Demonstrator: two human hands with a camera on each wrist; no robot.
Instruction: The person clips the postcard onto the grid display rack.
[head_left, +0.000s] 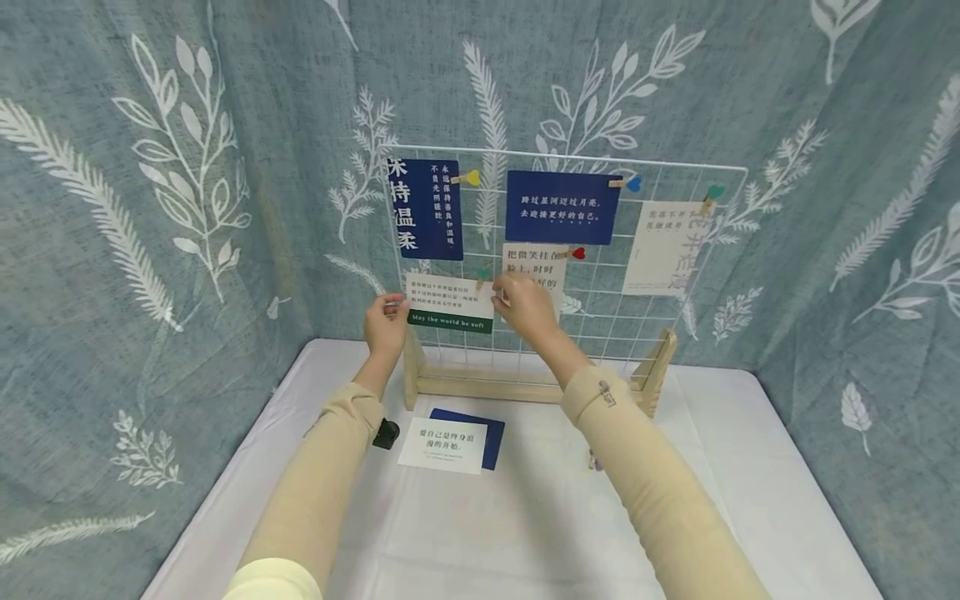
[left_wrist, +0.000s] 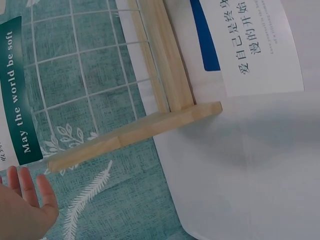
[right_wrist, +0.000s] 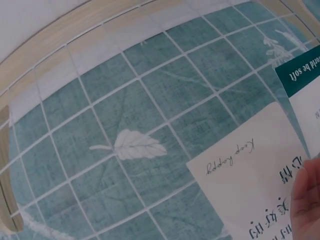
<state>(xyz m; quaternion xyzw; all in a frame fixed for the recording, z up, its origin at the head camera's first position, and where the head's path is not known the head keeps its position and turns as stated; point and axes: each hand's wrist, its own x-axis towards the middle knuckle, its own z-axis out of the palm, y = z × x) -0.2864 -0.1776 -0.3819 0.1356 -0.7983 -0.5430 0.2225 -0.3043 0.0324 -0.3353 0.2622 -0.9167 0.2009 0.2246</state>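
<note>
A white card with a green band reading "May the world be soft" [head_left: 450, 318] is on the white wire grid [head_left: 600, 321], with a green clip [head_left: 483, 273] at its upper right. My left hand [head_left: 386, 323] pinches the card's left edge. In the left wrist view, several of its fingers [left_wrist: 47, 192] show just beside that edge. At the card's right edge, my right hand [head_left: 528, 304] pinches near the clip. This hand partly covers a white card with a red heart clip [head_left: 578, 253]. The right wrist view shows only part of the hand, its grasp hidden.
Wooden feet [head_left: 656, 371] support the grid. Two blue cards [head_left: 562, 208] [head_left: 431, 208] and a pale card [head_left: 660, 250] hang above and to the right. A white card [head_left: 442, 446] overlaps a blue card [head_left: 495, 442] on the white table [head_left: 480, 533]. A black object [head_left: 386, 434] is by the left sleeve.
</note>
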